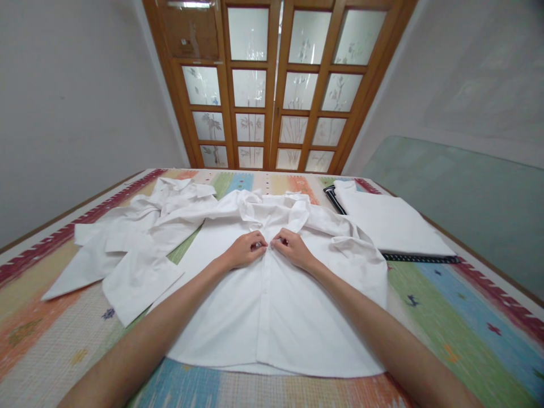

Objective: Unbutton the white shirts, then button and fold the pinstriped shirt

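A white button-up shirt [229, 323] lies spread out before me, front side up, with its collar at the far end and its hem toward me. My left hand [246, 249] pinches the front placket from the left, a little below the collar. From the right, my right hand [292, 247] pinches the same strip, its fingertips almost meeting the left ones. Whatever button sits between the fingers is too small to make out. The right sleeve area of the shirt is bunched and wrinkled.
A crumpled white shirt [144, 226] lies at the left. Folded white cloth [391, 224] rests on a black patterned piece [420, 258] at the right. A colourful striped cover [459, 306] lies underneath. Beyond stand wooden doors with glass panes [272, 85]; walls flank both sides.
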Action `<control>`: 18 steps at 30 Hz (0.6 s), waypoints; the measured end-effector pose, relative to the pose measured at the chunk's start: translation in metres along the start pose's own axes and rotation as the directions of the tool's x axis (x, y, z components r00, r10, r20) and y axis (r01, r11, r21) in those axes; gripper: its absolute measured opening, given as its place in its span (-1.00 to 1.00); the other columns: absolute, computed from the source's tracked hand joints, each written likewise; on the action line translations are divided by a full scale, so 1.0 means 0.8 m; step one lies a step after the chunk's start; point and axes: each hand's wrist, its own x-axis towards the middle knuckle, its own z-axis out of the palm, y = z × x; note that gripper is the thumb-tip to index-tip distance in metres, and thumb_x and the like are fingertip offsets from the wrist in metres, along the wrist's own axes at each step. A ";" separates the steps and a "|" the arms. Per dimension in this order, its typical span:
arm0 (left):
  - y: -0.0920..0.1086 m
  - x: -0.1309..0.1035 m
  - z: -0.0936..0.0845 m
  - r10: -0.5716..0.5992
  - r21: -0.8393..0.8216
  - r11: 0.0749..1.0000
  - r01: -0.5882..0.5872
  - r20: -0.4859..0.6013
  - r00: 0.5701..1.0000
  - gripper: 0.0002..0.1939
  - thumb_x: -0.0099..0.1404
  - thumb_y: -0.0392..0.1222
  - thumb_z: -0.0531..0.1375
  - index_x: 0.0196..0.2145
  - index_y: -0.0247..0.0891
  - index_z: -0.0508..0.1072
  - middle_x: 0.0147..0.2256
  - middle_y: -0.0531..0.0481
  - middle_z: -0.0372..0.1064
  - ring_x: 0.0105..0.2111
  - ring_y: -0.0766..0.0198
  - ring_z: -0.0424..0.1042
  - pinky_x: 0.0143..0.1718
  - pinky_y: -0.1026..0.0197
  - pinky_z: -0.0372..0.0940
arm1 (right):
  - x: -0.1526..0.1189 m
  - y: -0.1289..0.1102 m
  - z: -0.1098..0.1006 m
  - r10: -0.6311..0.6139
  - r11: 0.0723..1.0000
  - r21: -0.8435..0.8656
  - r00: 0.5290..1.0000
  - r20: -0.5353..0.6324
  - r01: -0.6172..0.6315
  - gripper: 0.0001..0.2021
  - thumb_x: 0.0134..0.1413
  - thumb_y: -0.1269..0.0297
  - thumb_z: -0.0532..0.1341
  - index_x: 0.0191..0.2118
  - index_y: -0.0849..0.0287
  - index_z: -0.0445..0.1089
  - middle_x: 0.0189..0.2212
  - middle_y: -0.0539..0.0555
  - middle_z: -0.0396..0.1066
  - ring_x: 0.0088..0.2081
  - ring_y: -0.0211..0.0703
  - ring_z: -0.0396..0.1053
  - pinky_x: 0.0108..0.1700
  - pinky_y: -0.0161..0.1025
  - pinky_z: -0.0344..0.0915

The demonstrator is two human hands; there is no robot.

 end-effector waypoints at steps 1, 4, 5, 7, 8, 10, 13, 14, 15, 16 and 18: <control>0.001 0.000 0.000 0.003 0.012 1.000 -0.003 0.004 1.000 -0.87 0.25 -0.24 0.11 -0.31 -0.27 0.46 -0.32 0.00 0.35 -0.45 0.35 0.28 -0.35 0.29 0.21 | 0.000 0.000 0.000 -0.009 1.000 -0.005 1.000 -0.004 0.009 -0.91 0.05 0.37 0.18 -0.44 0.19 0.39 -0.51 -0.04 0.29 -0.45 -0.28 0.23 -0.36 -0.32 0.14; 0.003 -0.002 0.001 -0.001 0.045 0.999 0.001 0.007 1.000 -0.86 0.26 -0.25 0.09 -0.29 -0.26 0.45 -0.31 -0.01 0.35 -0.42 0.33 0.30 -0.33 0.29 0.21 | -0.003 -0.001 0.001 -0.042 0.999 -0.029 0.999 -0.026 0.041 -0.93 0.01 0.37 0.21 -0.46 0.19 0.36 -0.53 -0.05 0.27 -0.48 -0.30 0.20 -0.40 -0.33 0.13; 0.004 -0.002 0.001 -0.005 0.052 0.999 0.005 0.010 1.000 -0.86 0.26 -0.25 0.09 -0.29 -0.26 0.44 -0.30 -0.01 0.35 -0.41 0.33 0.31 -0.33 0.29 0.21 | -0.004 -0.002 0.001 -0.058 0.997 -0.043 0.998 -0.034 0.057 -0.93 -0.01 0.37 0.22 -0.47 0.19 0.35 -0.53 -0.05 0.25 -0.50 -0.30 0.19 -0.41 -0.34 0.13; 0.005 -0.002 0.000 -0.015 0.059 0.998 0.014 0.015 1.000 -0.87 0.27 -0.25 0.09 -0.30 -0.25 0.44 -0.31 0.00 0.35 -0.39 0.32 0.32 -0.32 0.29 0.21 | -0.006 -0.005 0.002 -0.103 0.991 -0.089 0.994 -0.038 0.099 -0.93 -0.04 0.38 0.23 -0.48 0.19 0.33 -0.54 -0.06 0.23 -0.51 -0.31 0.17 -0.42 -0.34 0.13; 0.005 -0.001 0.000 -0.020 0.059 0.998 0.019 0.019 1.000 -0.87 0.26 -0.26 0.09 -0.30 -0.25 0.43 -0.31 0.00 0.35 -0.39 0.31 0.32 -0.32 0.29 0.21 | -0.007 -0.007 0.003 -0.129 0.985 -0.118 0.991 -0.034 0.124 -0.93 -0.05 0.38 0.24 -0.47 0.19 0.33 -0.53 -0.06 0.23 -0.50 -0.31 0.18 -0.42 -0.34 0.13; 0.006 -0.001 -0.001 -0.027 0.059 0.998 0.025 0.027 0.999 -0.88 0.26 -0.27 0.09 -0.31 -0.26 0.42 -0.32 0.00 0.34 -0.39 0.31 0.32 -0.33 0.29 0.21 | -0.009 -0.010 0.004 -0.176 0.970 -0.174 0.984 -0.017 0.170 -0.93 -0.04 0.36 0.24 -0.45 0.19 0.33 -0.50 -0.04 0.22 -0.48 -0.30 0.19 -0.41 -0.34 0.14; 0.006 -0.001 -0.002 -0.029 0.058 0.998 0.028 0.032 0.999 -0.89 0.26 -0.27 0.09 -0.31 -0.25 0.42 -0.32 0.01 0.34 -0.40 0.31 0.31 -0.33 0.29 0.22 | -0.012 -0.012 0.005 -0.220 0.947 -0.242 0.975 0.000 0.213 -0.92 0.03 0.32 0.23 -0.42 0.20 0.35 -0.48 -0.02 0.21 -0.47 -0.29 0.22 -0.40 -0.34 0.16; 0.006 -0.001 -0.002 -0.030 0.057 0.998 0.028 0.034 0.999 -0.89 0.26 -0.27 0.09 -0.31 -0.25 0.42 -0.32 0.01 0.34 -0.40 0.31 0.32 -0.33 0.28 0.22 | -0.013 -0.012 0.006 -0.232 0.937 -0.265 0.973 0.007 0.226 -0.91 0.05 0.32 0.23 -0.41 0.21 0.35 -0.47 -0.02 0.21 -0.47 -0.29 0.22 -0.40 -0.34 0.17; 0.005 -0.001 -0.001 -0.031 0.055 0.998 0.029 0.033 0.999 -0.89 0.26 -0.27 0.09 -0.31 -0.25 0.42 -0.31 0.00 0.34 -0.40 0.31 0.32 -0.33 0.28 0.22 | -0.013 -0.012 0.006 -0.245 0.926 -0.293 0.969 0.018 0.239 -0.90 0.07 0.31 0.21 -0.41 0.21 0.36 -0.47 -0.01 0.22 -0.47 -0.30 0.23 -0.39 -0.35 0.17; 0.005 -0.001 -0.001 -0.030 0.052 0.998 0.029 0.029 0.999 -0.89 0.26 -0.26 0.09 -0.31 -0.25 0.42 -0.30 0.00 0.34 -0.40 0.31 0.32 -0.33 0.28 0.22 | -0.014 -0.011 0.007 -0.258 0.911 -0.326 0.966 0.028 0.253 -0.88 0.09 0.31 0.20 -0.42 0.21 0.37 -0.46 0.00 0.22 -0.47 -0.30 0.23 -0.39 -0.35 0.18; 0.004 -0.001 -0.001 -0.030 0.047 0.998 0.029 0.020 0.999 -0.88 0.26 -0.26 0.09 -0.31 -0.25 0.43 -0.28 -0.01 0.33 -0.40 0.31 0.33 -0.32 0.28 0.23 | -0.015 -0.012 0.009 -0.279 0.869 -0.411 0.959 0.052 0.275 -0.86 0.12 0.31 0.18 -0.43 0.21 0.38 -0.45 0.01 0.24 -0.48 -0.30 0.24 -0.39 -0.35 0.18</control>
